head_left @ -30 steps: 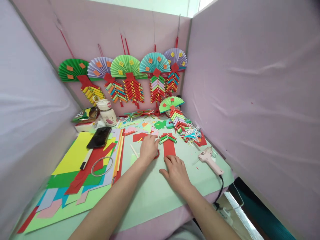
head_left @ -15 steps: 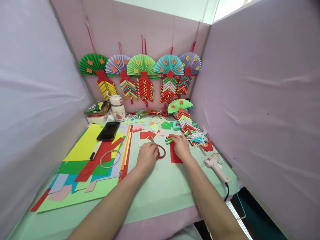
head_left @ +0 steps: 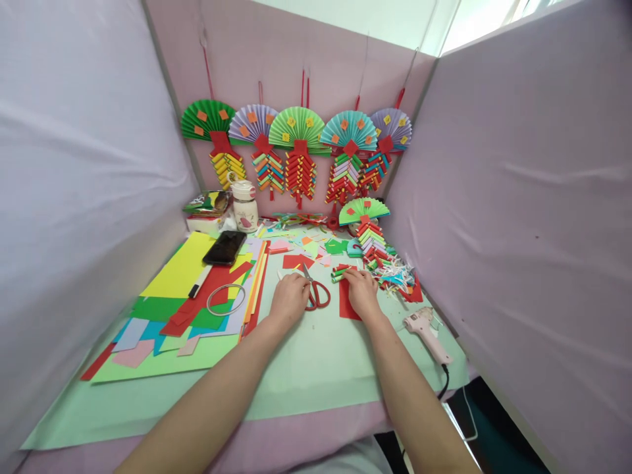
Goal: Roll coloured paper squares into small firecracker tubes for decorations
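My left hand (head_left: 290,297) rests low on the table with its fingers curled down. What they hold, if anything, is hidden. Just beside its fingertips lie red-handled scissors (head_left: 320,294), blades pointing away from me. A thin white stick (head_left: 280,275) shows beyond the knuckles. My right hand (head_left: 363,291) has its fingers closed at the ends of several small rolled paper tubes (head_left: 338,272), green with some red. Beneath that hand is a red paper sheet (head_left: 347,307), partly covered. Another red paper piece (head_left: 297,261) lies beyond the scissors.
Coloured paper sheets (head_left: 168,276), a phone (head_left: 224,247), a marker (head_left: 199,283) and a ring (head_left: 226,315) lie left. A glue gun (head_left: 428,334) and shredded paper (head_left: 399,273) are right. Behind stand a jar (head_left: 245,209) and hanging paper fans (head_left: 297,130).
The whole view has shifted slightly. My left hand has slid a little left from the scissors, uncovering more of their handle. The right hand stays at the tubes.
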{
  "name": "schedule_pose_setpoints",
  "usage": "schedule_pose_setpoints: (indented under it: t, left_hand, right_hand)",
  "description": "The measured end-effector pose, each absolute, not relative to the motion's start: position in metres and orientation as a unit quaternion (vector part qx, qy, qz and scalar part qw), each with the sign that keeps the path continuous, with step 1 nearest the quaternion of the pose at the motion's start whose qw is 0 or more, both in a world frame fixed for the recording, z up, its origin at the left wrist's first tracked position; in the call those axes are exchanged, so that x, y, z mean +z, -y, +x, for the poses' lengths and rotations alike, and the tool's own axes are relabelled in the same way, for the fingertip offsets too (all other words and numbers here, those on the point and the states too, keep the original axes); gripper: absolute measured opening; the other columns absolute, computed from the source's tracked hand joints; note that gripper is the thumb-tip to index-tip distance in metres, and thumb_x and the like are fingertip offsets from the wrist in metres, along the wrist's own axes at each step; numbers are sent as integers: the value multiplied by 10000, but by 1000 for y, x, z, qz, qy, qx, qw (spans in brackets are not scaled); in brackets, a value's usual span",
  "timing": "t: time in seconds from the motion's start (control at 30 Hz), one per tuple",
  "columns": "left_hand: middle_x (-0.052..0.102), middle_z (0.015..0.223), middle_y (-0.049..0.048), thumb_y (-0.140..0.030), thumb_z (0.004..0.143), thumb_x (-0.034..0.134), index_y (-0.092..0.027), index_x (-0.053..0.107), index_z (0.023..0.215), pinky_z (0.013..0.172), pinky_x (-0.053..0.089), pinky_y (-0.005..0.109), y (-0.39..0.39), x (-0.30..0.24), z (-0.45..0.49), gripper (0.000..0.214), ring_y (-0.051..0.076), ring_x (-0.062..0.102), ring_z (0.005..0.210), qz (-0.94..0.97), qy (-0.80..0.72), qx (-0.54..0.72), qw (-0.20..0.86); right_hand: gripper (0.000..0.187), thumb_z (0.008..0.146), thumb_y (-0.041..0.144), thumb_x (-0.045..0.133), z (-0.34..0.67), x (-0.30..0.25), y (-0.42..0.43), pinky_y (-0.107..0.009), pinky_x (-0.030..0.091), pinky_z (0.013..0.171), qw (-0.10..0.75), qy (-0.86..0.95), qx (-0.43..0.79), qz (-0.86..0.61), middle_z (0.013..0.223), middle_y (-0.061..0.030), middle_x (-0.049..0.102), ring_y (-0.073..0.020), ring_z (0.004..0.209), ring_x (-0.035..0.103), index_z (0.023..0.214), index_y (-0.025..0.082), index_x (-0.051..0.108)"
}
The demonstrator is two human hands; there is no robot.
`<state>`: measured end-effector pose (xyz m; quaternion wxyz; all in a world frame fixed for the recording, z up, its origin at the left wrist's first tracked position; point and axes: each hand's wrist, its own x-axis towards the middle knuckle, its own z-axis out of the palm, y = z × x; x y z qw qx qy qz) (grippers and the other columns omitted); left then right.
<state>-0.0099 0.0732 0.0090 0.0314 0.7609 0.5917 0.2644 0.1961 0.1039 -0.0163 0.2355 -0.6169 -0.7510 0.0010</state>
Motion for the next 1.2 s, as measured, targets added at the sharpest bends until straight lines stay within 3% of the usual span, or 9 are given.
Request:
schedule_pose_setpoints:
  t: [0.33,0.6,0.73,0.87,1.03,1.2]
  left_hand:
    - [678,977,87,-232,843,428,-161,669,933,876,442,338,-83,11,-57,267,224,587,955,660,-663,352,18]
    - [641,1025,110,-260,774,524,-186,688,958,909,426,373,-86,9,-84,257,262,564,1021,670,-703,226,77]
    - [568,1118,108,-378,746,573,-241,658,1035,952,379,433,-81,8,-80,331,307,475,1143,695,-693,155,113]
    - [525,1153,101,-378,719,597,-243,616,1053,942,373,436,-79,5,-77,360,310,443,1163,709,-678,140,132]
    - [538,1092,85,-354,699,632,-218,603,912,889,401,388,-76,6,-76,255,286,486,1094,716,-671,142,132]
    - [595,992,70,-317,685,660,-206,590,892,819,417,337,-75,9,-77,245,254,550,986,724,-654,153,160]
  right_hand:
    - [411,869,119,340,196,-19,-104,-417,239,859,255,744,12,-618,1219,-1,609,-240,1082,420,1028,288,679]
    - [309,869,192,406,182,-10,-94,-386,267,843,288,743,18,-603,1142,-58,609,-241,1074,421,1042,235,658]
    - [201,853,335,504,149,-2,-75,-338,296,837,279,779,36,-561,1037,-40,607,-214,1017,460,946,246,658]
    - [268,792,480,581,108,-1,-57,-328,323,785,230,820,34,-523,943,-50,586,-229,950,473,836,217,601]
    - [141,821,329,548,86,-5,-62,-352,329,777,189,808,-10,-558,963,-92,605,-251,961,485,834,195,592]
    - [126,824,232,509,87,-5,-81,-383,321,800,197,787,-13,-584,957,-140,612,-276,971,487,856,161,607]
